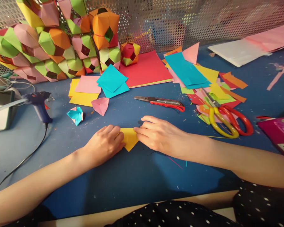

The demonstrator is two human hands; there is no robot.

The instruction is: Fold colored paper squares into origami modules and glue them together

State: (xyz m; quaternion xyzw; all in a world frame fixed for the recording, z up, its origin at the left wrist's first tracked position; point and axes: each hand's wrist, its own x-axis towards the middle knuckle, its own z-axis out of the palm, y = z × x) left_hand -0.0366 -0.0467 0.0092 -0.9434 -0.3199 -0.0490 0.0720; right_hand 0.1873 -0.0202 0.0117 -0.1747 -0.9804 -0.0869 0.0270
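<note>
A piece of yellow paper [129, 138] lies on the blue table, folded to a triangle with its tip toward me. My left hand [105, 143] has its curled fingers on the paper's left end. On the right end rest the fingertips of my right hand [157, 134], gripping or pressing that corner. Beyond my hands are a small blue and pink folded piece [75, 115], a pink folded piece [100, 105] and a red utility knife [159, 102]. Blue paper squares [112, 80] overlap yellow and pink sheets [88, 85] farther back.
Folded paper balls [54, 42] are stacked at the back left by a metal mesh. A glue gun [39, 102] with its cord and a phone [1, 110] lie left. Scissors [227, 118] rest on paper scraps at right, near a magenta package [278, 132]. Red sheets [148, 71] lie behind the knife.
</note>
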